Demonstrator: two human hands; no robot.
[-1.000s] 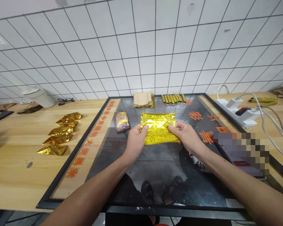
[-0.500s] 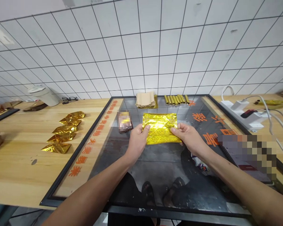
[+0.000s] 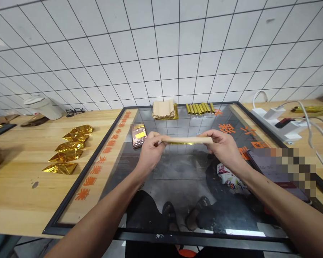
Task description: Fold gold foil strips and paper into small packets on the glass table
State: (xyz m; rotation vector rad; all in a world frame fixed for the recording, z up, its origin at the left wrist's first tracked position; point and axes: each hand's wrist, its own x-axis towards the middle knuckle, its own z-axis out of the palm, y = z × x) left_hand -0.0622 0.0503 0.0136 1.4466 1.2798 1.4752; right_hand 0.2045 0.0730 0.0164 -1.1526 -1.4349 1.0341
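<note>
A white tiled wall (image 3: 161, 53) rises behind a black-framed glass bench top (image 3: 161, 235) (orange characters run along its border). The left hand (image 3: 150, 154) and right hand (image 3: 222, 147) grip the ends of a gold foil pouch (image 3: 187, 142), held edge-on above the glass, fingers closed.

From where I'm watching, the far wall is covered floor to top in large white square tiles (image 3: 161, 53) with thin dark grout lines. Below it runs a pale wooden desk (image 3: 21, 200), with a black-framed dark glass panel (image 3: 161, 234) set into it, orange characters (image 3: 82, 194) lining its edge. A white power strip (image 3: 288, 130) sits at the right, and grey floor (image 3: 24, 247) shows beneath the desk's near edge.
</note>
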